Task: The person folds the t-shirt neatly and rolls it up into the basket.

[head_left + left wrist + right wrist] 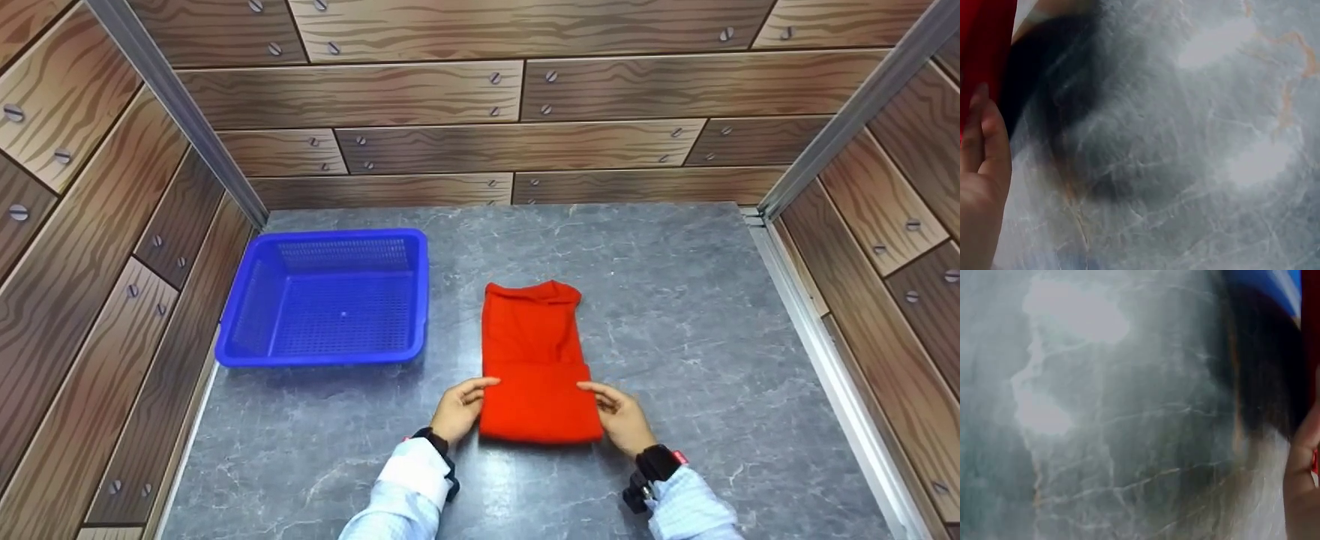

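Note:
A folded red garment (534, 401) lies lengthwise in the middle of the grey surface, its near part doubled over into a smooth flat panel. Its far end is bunched into a loose, uneven edge. At the left side of the panel, my left hand (456, 412) pinches the cloth edge between thumb and fingers. My right hand (626, 421) grips the opposite edge, index fingertip on top and the other fingers bent beneath. In the left wrist view, the fingers (995, 138) lie against the red cloth; the right wrist view catches only part of the right hand (1302, 478).
A blue plastic basket (322, 360) with mesh walls stands left of the garment, nothing inside it. Wood-patterned walls (480, 90) enclose the surface at the back and both sides. A metal rail (832, 367) runs along the right edge.

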Demonstrator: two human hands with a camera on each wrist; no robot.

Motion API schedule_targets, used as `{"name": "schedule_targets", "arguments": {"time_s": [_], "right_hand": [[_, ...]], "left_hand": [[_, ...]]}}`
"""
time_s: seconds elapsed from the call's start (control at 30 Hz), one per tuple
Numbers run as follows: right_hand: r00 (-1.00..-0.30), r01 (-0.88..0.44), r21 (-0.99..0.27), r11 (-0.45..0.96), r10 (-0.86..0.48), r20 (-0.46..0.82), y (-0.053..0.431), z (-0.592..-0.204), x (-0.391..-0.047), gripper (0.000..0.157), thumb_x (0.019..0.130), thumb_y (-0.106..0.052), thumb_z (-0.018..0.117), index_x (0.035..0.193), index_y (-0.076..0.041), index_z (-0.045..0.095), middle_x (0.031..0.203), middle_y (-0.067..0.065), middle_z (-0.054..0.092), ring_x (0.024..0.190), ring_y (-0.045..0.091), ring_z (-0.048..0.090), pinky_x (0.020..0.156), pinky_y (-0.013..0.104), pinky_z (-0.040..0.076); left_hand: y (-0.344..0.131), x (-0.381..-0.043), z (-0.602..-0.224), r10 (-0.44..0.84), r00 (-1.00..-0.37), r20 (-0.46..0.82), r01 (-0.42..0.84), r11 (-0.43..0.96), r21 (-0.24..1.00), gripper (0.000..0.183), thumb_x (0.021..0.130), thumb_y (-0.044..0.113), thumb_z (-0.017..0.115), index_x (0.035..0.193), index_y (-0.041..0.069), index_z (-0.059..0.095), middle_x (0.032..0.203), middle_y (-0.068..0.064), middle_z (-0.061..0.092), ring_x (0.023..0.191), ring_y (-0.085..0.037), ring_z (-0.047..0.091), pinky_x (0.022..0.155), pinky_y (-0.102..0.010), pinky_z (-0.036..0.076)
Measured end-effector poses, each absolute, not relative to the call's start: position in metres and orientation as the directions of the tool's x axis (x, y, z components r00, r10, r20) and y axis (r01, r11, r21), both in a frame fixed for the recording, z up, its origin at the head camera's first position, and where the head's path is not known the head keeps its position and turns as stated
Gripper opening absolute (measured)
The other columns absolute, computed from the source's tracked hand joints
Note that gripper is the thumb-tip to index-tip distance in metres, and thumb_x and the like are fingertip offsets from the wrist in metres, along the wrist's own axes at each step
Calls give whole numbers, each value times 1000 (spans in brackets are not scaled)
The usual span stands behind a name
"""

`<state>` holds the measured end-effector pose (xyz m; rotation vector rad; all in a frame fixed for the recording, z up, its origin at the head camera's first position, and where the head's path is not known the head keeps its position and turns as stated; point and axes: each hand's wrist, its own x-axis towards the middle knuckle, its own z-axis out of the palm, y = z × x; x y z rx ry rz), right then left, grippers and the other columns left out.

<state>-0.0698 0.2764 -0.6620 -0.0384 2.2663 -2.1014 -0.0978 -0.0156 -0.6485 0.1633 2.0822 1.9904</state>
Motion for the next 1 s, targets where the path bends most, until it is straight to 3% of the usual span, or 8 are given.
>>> {"name": "schedule_targets", "arguments": {"time_s": [0.2,0.37,0.53,0.63,0.73,0.87,0.93,1.0], "right_hand": [[-993,-108,-967,233,16,115,274,-667,-71,29,77,19,64,104,10,70,102,16,69,90,-1,60,80,11,50],[-986,-147,-943,299,29,163,277,-665,-72,27,75,22,61,96,10,71,107,24,56,98,1,55,81,11,48],[-989,-142,-964,223,-1,145,276,-653,-77,25,78,17,65,100,6,71,123,29,61,113,2,60,92,12,47],[-990,-140,-969,206,-19,139,275,-646,-82,31,79,19,60,104,4,71,121,22,67,118,-4,56,100,10,41],[-993,-119,-965,234,-7,121,273,-640,-86,37,78,21,56,108,4,69,114,9,73,115,-8,55,100,9,40],[-992,-118,-960,256,22,128,266,-630,-88,32,78,21,55,106,10,67,96,-12,71,91,-6,61,82,12,49],[-990,-126,-956,264,30,139,262,-623,-88,24,81,19,57,103,14,65,90,-17,67,82,-4,60,74,14,50],[-990,-122,-954,273,40,138,258,-616,-88,18,84,13,60,102,15,64,89,-9,69,78,-4,60,69,15,50]], "left_hand": [[-18,-91,-633,260,-963,-67,-58,43,997,38,86,-15,46,119,-11,63,93,-19,65,55,-2,33,51,-15,29],[-19,-91,-621,250,-968,16,50,131,990,29,89,-11,52,112,-9,68,100,-23,63,79,-5,52,69,-17,45],[-17,-94,-611,223,-973,65,104,168,980,26,88,-12,54,106,-8,71,111,-25,56,104,-29,54,84,-28,47],[-15,-96,-608,216,-968,126,162,158,974,23,88,-12,54,105,-10,70,118,-29,59,118,-44,52,98,-42,46],[-12,-98,-605,198,-971,133,163,141,976,20,91,-7,55,106,-10,69,118,-29,65,127,-49,49,109,-50,40],[-9,-99,-605,132,-988,78,95,123,988,20,93,-4,56,108,-11,67,113,-29,67,123,-44,56,109,-45,42],[-8,-99,-605,95,-994,57,68,111,991,19,94,-4,55,107,-12,66,110,-30,67,114,-37,63,103,-38,48],[-6,-100,-605,61,-998,30,36,93,995,19,94,-3,55,107,-13,66,107,-29,68,105,-27,67,95,-30,52]]}}
